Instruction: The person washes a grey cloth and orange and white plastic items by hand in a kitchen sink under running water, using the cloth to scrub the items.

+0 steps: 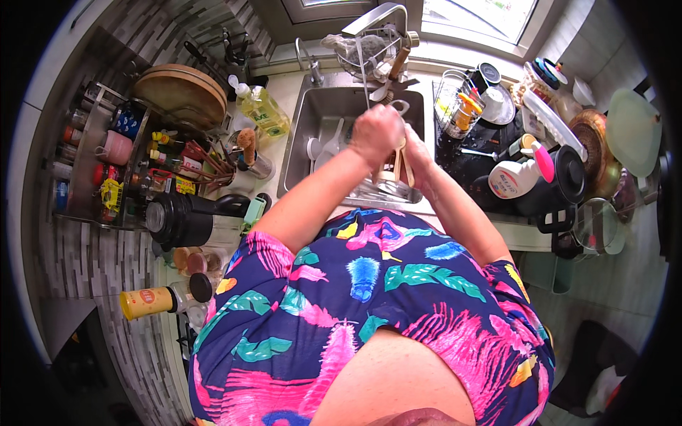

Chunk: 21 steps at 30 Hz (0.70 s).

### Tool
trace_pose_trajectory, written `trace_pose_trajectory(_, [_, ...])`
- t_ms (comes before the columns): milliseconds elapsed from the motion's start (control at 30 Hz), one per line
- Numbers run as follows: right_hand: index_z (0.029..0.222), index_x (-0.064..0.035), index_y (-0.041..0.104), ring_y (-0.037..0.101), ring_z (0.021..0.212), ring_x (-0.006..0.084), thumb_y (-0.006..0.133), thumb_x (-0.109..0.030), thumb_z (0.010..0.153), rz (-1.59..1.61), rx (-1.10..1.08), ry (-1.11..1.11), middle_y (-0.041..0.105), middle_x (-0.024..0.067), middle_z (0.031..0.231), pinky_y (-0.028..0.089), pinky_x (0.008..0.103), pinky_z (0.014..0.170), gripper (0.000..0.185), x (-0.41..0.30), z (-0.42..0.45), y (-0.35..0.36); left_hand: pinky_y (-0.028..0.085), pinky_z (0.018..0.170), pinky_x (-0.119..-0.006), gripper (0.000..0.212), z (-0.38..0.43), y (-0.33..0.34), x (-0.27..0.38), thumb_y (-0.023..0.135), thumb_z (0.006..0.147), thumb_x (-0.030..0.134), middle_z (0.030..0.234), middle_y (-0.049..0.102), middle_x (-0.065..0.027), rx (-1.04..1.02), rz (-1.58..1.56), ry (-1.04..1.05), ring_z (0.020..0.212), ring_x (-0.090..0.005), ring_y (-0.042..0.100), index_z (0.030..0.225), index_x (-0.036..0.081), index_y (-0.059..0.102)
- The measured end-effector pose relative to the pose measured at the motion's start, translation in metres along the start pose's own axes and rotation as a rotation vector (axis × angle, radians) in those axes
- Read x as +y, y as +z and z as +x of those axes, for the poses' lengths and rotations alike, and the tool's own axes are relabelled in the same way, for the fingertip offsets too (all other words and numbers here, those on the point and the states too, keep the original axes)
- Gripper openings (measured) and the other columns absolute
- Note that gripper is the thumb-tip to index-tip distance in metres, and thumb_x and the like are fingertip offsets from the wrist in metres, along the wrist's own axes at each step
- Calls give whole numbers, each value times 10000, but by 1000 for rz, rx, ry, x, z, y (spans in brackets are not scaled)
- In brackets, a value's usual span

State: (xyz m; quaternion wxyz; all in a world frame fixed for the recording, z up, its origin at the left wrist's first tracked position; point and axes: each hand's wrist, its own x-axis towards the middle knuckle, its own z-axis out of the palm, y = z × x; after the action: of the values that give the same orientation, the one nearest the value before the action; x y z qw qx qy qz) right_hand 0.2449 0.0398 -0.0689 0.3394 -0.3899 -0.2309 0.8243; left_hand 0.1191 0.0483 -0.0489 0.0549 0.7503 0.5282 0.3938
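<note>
Water runs from the faucet (375, 18) into the steel sink (303, 133), close to my hands. My left hand (378, 130) is closed in a blurred fist over the sink, against the upper part of the utensils; what its fingers enclose is hidden. Long-handled wooden utensils (409, 165) hang down out of my right hand (417, 152), which is wrapped round them. A pale ring-shaped handle end (399, 106) sticks up above my hands. White spoons or ladles (334, 142) lie in the basin's left part, and shiny metal ware (391, 189) lies below my hands.
A dish soap bottle (261, 109) and a utensil cup (262, 165) stand left of the sink. Behind it is a wire basket (367, 53) with a wooden-handled brush (399, 64). At right are a wire caddy (461, 114), a spray bottle (514, 178) and a black pot (559, 175).
</note>
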Motion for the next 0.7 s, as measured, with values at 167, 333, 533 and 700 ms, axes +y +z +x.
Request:
trace_pose_trajectory(167, [1116,-121,571,651,769,240,232,-683,921,21,64,43,642,70,955,559,393,661,684,-16,-7,3,511,714,-418,100,-4,-11,24,597,826,141,825,625,-146,-73,-238,55,788,-327,622,858,48,611])
trace_pose_trajectory(333, [1166,-125,564,655,807,248,208,-738,888,-68,-127,65,653,84,991,552,384,695,761,-11,-14,7,513,712,-405,106,13,-13,2,606,814,131,826,628,-128,51,-49,71,776,-317,622,880,50,622])
trace_pose_trajectory(533, [1052,-76,582,663,722,252,198,-854,780,-229,-69,9,650,130,847,559,392,650,909,-11,-9,-19,509,677,-367,71,6,-27,6,637,805,133,773,566,-85,-198,-245,275,732,-276,599,866,99,649])
trace_pose_trajectory(700, [1052,-59,569,657,692,283,155,-897,717,-155,-222,133,635,159,798,561,408,621,993,-20,-23,-12,503,663,-365,67,4,-52,-14,628,808,129,743,531,-71,-204,-119,516,718,-258,579,867,130,659])
